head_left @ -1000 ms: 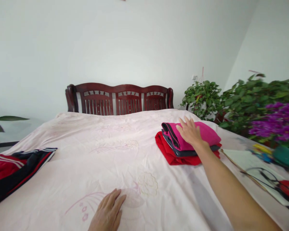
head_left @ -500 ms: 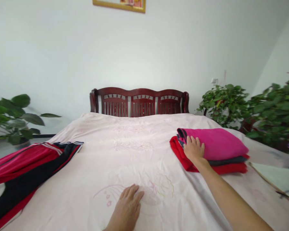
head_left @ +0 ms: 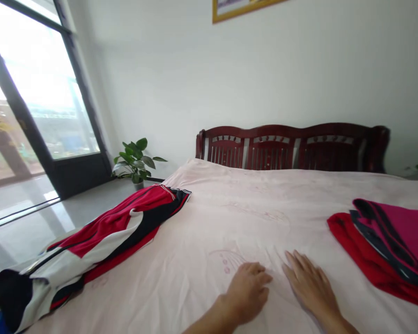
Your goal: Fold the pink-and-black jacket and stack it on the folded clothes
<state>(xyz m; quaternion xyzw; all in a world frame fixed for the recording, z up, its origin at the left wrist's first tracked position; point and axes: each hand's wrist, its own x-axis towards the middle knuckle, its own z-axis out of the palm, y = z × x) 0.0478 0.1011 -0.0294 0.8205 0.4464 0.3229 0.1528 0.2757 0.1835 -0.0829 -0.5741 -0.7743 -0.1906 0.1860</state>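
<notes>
My left hand (head_left: 248, 293) is over the pale pink sheet (head_left: 191, 273) with its fingers loosely bent and nothing in them. To its right, my right hand (head_left: 310, 284) is stretched out with fingers apart, also holding nothing. Folded clothes lie at the right edge: a magenta garment (head_left: 402, 236) on top, a dark layer under it, and a red garment (head_left: 355, 248) at the bottom. Over on the left, a red, white and navy jacket (head_left: 114, 232) with striped trim lies spread along the bed's edge.
A dark red wooden headboard or bench back (head_left: 264, 144) stands behind the bed. A potted plant (head_left: 135, 160) is on the floor at the left, near a dark-framed glass door (head_left: 80, 176). A gold-framed picture (head_left: 244, 11) hangs above.
My view has swung left, showing the whole jacket and the door. My right hand has come off the folded magenta garment and is now beside my left hand.
</notes>
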